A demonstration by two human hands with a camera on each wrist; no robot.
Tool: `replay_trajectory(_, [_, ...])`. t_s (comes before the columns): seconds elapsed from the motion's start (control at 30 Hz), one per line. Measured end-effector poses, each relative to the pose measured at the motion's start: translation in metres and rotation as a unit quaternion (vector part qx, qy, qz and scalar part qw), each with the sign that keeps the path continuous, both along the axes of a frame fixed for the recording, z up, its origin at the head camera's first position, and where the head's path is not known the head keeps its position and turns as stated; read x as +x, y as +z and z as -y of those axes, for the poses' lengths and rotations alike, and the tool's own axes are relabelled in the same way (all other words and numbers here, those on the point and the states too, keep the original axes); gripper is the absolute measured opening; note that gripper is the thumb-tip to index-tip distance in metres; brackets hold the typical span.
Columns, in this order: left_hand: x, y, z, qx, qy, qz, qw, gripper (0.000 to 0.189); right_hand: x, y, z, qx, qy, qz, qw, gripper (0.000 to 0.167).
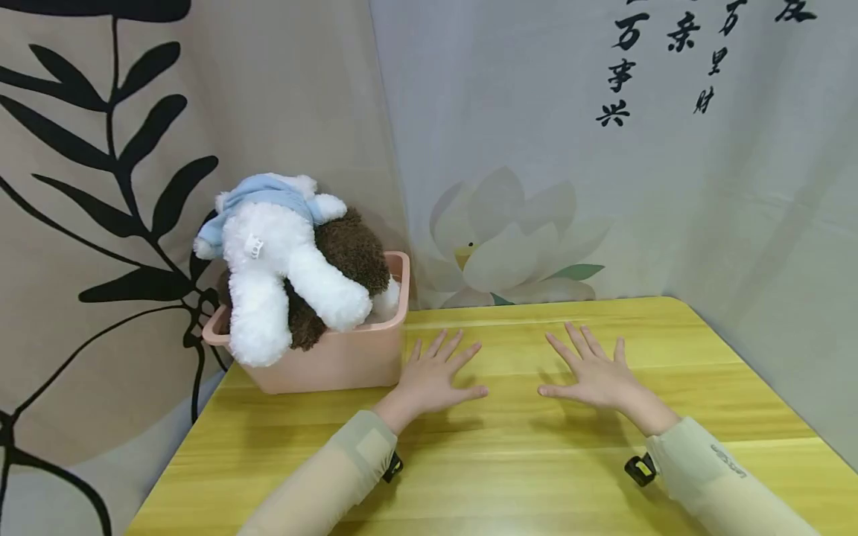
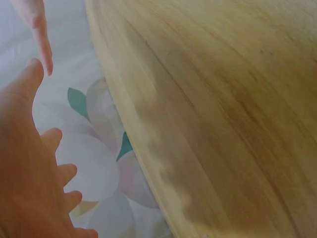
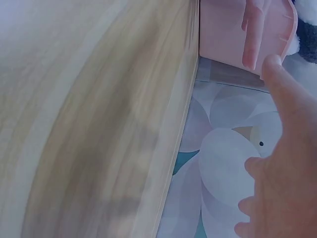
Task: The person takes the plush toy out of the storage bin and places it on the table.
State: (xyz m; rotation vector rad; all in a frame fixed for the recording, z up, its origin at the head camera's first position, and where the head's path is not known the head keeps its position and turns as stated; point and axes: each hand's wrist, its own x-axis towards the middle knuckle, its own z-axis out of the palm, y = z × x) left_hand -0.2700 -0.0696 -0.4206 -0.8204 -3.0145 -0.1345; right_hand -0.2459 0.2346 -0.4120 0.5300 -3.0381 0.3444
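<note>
Both hands hover above a yellow wood-grain table (image 1: 509, 461) with fingers spread, holding nothing. My left hand (image 1: 432, 381) is just right of a pink bin (image 1: 335, 363), apart from it as far as I can see. Farther right is my right hand (image 1: 596, 380), its thumb pointing towards the left one. A white plush toy (image 1: 268, 246) with a light blue garment lies over the bin's front rim, legs hanging outside. Behind and under it is a dark brown plush (image 1: 351, 249), partly hidden. In the right wrist view the bin (image 3: 223, 29) shows beyond the right thumb.
A cloth backdrop (image 1: 308, 89) with black leaves, a pale lotus (image 1: 516, 231) and black characters (image 1: 620, 71) hangs behind the table. The bin stands at the table's back left. Dark straps or mounts (image 1: 641, 469) sit at both wrists.
</note>
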Motion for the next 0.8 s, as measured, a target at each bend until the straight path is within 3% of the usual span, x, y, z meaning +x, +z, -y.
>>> replay_trajectory(0.47, [-0.0028, 0.0044, -0.0068, 0.007, -0.002, -0.007, 0.9999, 0.084, -0.0005, 0.0014, -0.0017, -0.003, 0.007, 0.001, 1.0, 0.1])
replay_trajectory(0.8, [-0.0061, -0.0011, -0.0069, 0.008, -0.001, -0.012, 0.9999, 0.085, -0.0027, 0.0024, 0.0036, 0.005, 0.01, -0.003, 0.9999, 0.1])
